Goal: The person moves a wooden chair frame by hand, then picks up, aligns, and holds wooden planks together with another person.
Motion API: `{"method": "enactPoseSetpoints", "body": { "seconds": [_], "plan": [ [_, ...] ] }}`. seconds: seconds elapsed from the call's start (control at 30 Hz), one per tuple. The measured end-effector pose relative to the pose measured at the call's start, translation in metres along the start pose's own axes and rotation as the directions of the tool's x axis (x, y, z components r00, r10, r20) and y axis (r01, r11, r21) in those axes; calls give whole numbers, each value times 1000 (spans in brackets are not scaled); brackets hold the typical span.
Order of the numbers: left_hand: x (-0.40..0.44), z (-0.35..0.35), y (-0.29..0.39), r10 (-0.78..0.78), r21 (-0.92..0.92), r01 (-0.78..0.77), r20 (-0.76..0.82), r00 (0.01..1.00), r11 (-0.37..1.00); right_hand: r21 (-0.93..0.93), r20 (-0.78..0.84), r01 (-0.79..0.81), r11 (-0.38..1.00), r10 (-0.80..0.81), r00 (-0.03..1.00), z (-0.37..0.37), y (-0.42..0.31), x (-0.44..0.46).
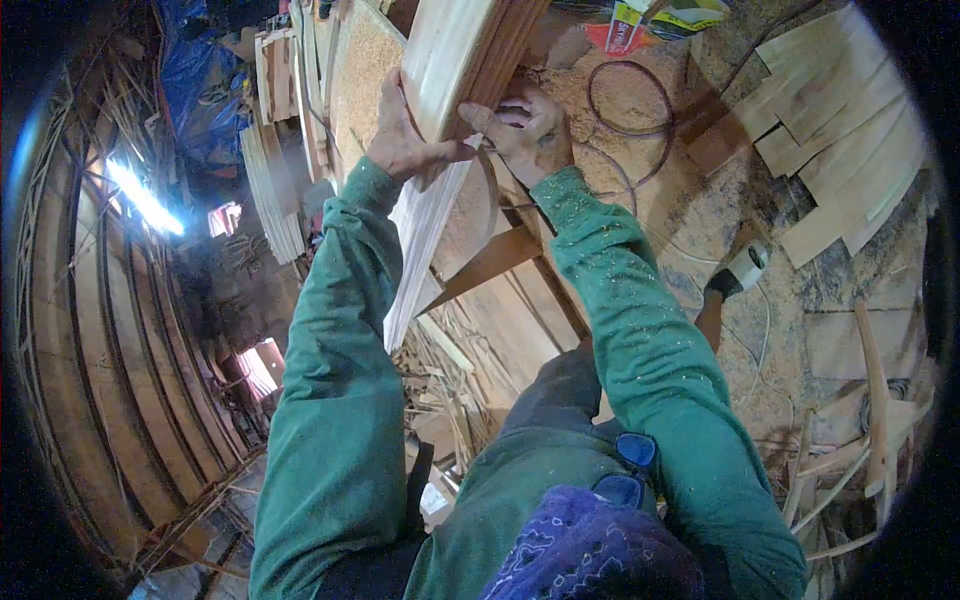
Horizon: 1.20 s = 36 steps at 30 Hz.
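Note:
A stack of long, narrow wooden boards (465, 60) runs from the top of the view down to my hands. My left hand (402, 135) clasps its left side, with the thumb across the near end. On the right edge my right hand (530, 130) has its fingers curled in, and its thumb presses near the boards' end. Below the hands a pale, tapering wooden strip (425, 235) slants down toward my left forearm. Whether it is joined to the boards, I cannot tell. Part of the fingers of both hands is hidden.
Sawdust and a looped cable (665, 125) lie to the right of my hands. Flat wood panels (820, 150) are on the floor at far right, with curved wooden pieces (875, 400) lower down. More boards (270, 190) stand at left. Offcuts (455, 385) lie below.

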<state>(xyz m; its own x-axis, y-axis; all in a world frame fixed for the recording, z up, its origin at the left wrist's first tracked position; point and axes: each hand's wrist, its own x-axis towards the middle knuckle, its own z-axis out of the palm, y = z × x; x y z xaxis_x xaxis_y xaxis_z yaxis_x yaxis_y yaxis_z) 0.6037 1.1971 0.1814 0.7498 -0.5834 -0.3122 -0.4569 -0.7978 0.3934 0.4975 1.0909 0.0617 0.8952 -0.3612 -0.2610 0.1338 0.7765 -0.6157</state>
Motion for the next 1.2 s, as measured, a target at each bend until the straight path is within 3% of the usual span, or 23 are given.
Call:
{"method": "enactPoseSetpoints", "body": {
  "seconds": [0.17, 0.43, 0.47, 0.53, 0.57, 0.63, 0.67, 0.7, 0.77, 0.83, 0.97, 1.07, 1.17, 1.2],
  "plan": [
    [-1, 0, -10, 30, 159, -21, -57, 998, 987, -15, 15, 18, 1000, -18, 1000, 0, 5, 0],
    [1, 2, -7, 82, 112, -70, -109, 991, 991, -436, 91, -144, 888, 203, 975, -24, 34, -18],
    [-1, 4, -12, 68, 231, -36, -132, 989, 972, -503, 92, -153, 851, 228, 969, -31, 40, -25],
    [-3, 9, -24, 51, 435, 34, -183, 982, 900, -234, 237, -47, 971, 104, 966, -42, 33, -48],
    [-4, 6, -14, -14, 370, 70, -152, 988, 926, -259, 172, -115, 959, 163, 972, -64, 84, -58],
    [1, 10, -24, 103, 372, -37, -159, 982, 927, -311, -2, -269, 912, 283, 959, -80, 58, -90],
    [-5, 5, -4, 66, 354, 1, -177, 982, 935, -318, -89, -348, 882, 338, 937, -88, 43, -106],
    [-6, 5, 5, 26, 366, 45, -189, 982, 930, -473, -89, -336, 815, 335, 938, -105, 50, -112],
    [-5, 7, -8, 19, 372, 55, -193, 981, 926, -820, -39, -184, 543, 267, 963, -143, 77, -123],
    [-8, 4, 1, -71, 373, 134, -178, 982, 918, -953, -17, -79, 294, 208, 978, -174, 94, -137],
    [-12, 4, 7, -142, 383, 197, -168, 976, 902, -859, -290, -348, 376, 201, 935, -202, 83, -172],
    [-19, -3, 27, -210, 338, 243, -133, 969, 909, -809, -407, -469, 353, 239, 882, -198, 45, -184],
    [-19, -4, 34, -311, 347, 338, -134, 941, 875, -848, -393, -431, 309, 179, 902, -209, 34, -188],
    [-19, -4, 31, -334, 351, 359, -132, 933, 865, -820, -456, -493, 290, 191, 869, -220, 45, -187]
  ]
}}
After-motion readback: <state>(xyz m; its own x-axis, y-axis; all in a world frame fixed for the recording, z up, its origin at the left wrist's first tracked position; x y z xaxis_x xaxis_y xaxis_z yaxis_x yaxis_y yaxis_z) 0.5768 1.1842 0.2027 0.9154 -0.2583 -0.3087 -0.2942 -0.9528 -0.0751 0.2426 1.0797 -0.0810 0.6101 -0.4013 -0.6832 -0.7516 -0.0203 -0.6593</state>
